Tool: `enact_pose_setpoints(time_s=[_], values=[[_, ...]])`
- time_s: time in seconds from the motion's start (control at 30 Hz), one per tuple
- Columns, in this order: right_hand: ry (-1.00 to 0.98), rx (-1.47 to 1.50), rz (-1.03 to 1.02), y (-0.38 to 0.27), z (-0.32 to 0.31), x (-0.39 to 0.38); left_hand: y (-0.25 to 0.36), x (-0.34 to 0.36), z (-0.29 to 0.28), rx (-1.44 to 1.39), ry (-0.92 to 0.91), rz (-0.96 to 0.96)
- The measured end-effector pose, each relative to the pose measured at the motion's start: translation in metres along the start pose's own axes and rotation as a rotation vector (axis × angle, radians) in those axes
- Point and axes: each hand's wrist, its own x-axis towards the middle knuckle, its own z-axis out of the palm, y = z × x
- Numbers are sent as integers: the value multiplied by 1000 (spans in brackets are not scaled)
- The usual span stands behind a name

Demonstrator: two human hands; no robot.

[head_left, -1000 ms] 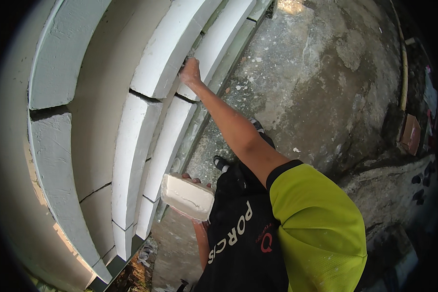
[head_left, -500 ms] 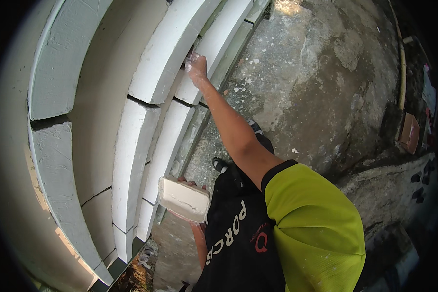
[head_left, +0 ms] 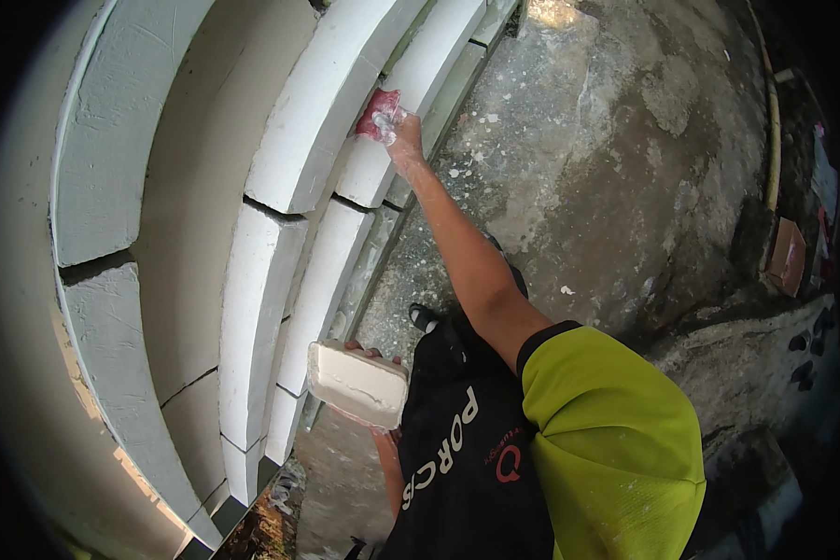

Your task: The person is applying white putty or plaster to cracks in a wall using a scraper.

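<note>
My right hand (head_left: 400, 133) grips a small flat red scraper (head_left: 377, 113) smeared with white. Its blade lies against the side of a long white moulding strip (head_left: 368, 175), by the recess between two strips. My left hand (head_left: 373, 352) holds a shallow rectangular tub (head_left: 314, 366) from below and behind, fingertips showing over its far edge. Smooth off-white paste (head_left: 359, 383) fills the tub, which is held close to my body. The rest of the left hand is hidden beneath it.
A wider white strip (head_left: 294, 121) and a grey outer strip (head_left: 103, 140) curve along the wall, with dark joints between sections. To the right lies a stained concrete floor (head_left: 607, 149). A cardboard piece (head_left: 787, 257) and a long pole (head_left: 771, 121) are at the far right.
My right hand has shifted right and slightly nearer, out of the recess, and the red scraper now shows. The tub in my left hand has barely moved.
</note>
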Motion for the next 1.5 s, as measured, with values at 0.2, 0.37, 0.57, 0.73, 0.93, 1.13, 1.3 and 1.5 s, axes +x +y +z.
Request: enact_pose_setpoints(time_s=[0.2, 0.37, 0.57, 0.73, 0.93, 1.13, 1.3, 1.5], values=[[110, -875, -330, 46, -37, 51, -18, 12, -4, -149, -31, -164], [-129, -247, -56, -26, 44, -47, -11, -12, -16, -136, 69, 19], [-68, -334, 159, -27, -46, -90, -41, -3, -14, -172, -18, 72], [-228, -376, 196, -73, -85, -144, -54, -15, -12, -65, 43, 154], [-442, -349, 201, -207, -42, -216, -69, -22, -8, 43, 31, 198], [-810, -799, 282, -258, -20, -303, -75, -41, -23, -99, 23, 119], [-1070, -1297, -18, -253, -27, -369, -92, -78, -12, -85, 112, 80], [-1036, -1090, 40, -255, -68, -397, -113, -124, 12, -191, 89, 43]])
